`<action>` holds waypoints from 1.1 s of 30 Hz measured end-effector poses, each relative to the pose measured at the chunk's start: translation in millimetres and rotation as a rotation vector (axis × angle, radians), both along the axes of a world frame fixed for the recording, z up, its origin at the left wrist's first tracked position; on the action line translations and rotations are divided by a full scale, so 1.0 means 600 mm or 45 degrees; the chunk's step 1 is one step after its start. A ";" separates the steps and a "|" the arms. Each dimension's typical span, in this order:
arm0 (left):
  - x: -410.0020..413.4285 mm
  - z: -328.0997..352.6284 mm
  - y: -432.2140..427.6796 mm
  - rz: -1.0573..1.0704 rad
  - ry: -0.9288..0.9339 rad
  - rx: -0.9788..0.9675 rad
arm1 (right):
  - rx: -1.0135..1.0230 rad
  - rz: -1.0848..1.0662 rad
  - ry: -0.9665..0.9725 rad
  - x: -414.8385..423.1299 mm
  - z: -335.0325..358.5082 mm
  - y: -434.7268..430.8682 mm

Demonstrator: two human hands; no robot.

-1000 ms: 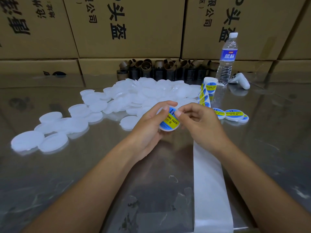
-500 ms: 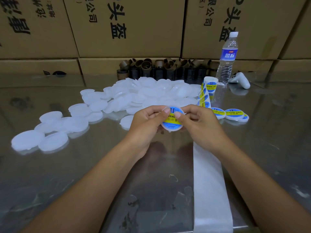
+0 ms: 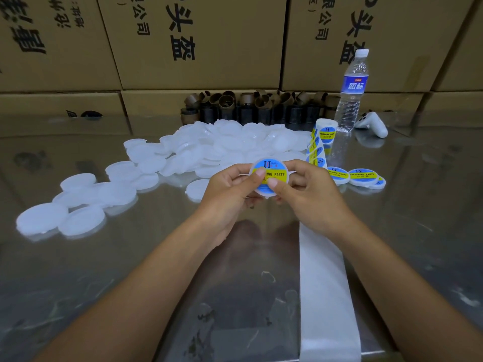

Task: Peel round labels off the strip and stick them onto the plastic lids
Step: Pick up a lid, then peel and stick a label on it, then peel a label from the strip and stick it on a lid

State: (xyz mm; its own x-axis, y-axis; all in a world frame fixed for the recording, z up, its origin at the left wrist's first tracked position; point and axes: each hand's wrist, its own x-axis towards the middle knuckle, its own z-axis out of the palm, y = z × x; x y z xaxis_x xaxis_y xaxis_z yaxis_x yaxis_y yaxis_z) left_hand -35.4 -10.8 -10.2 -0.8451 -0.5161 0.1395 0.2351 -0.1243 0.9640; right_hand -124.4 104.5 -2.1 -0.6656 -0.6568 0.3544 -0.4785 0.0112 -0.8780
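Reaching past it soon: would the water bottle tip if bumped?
Probably: the water bottle stands tall and narrow, so a high knock may topple it. On the glossy table it might slide instead. Fallen, it would likely roll.

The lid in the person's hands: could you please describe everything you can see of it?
The lid is a round disc of translucent white plastic, held up with its face tilted towards the camera. A round label covers most of its top: blue, with a yellow band whose visible print ends in PASTE. A thin white rim shows around it. The left hand and right hand grip its edges, thumbs pressing on the label.
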 end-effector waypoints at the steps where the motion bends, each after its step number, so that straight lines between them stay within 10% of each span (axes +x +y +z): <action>1: 0.000 0.000 0.000 -0.023 0.000 0.002 | -0.009 -0.005 -0.007 0.000 0.000 0.000; 33: 0.001 0.005 0.004 -0.001 0.014 -0.027 | -0.155 -0.022 -0.046 -0.005 0.008 0.000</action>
State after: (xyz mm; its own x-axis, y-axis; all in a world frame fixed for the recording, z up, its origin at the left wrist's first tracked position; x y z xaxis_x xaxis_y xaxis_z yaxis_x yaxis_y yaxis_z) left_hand -34.6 -8.2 -7.0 -0.8438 -0.5122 0.1599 0.2456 -0.1038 0.9638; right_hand -127.2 104.5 2.7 -0.6902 -0.5985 0.4067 -0.4473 -0.0888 -0.8900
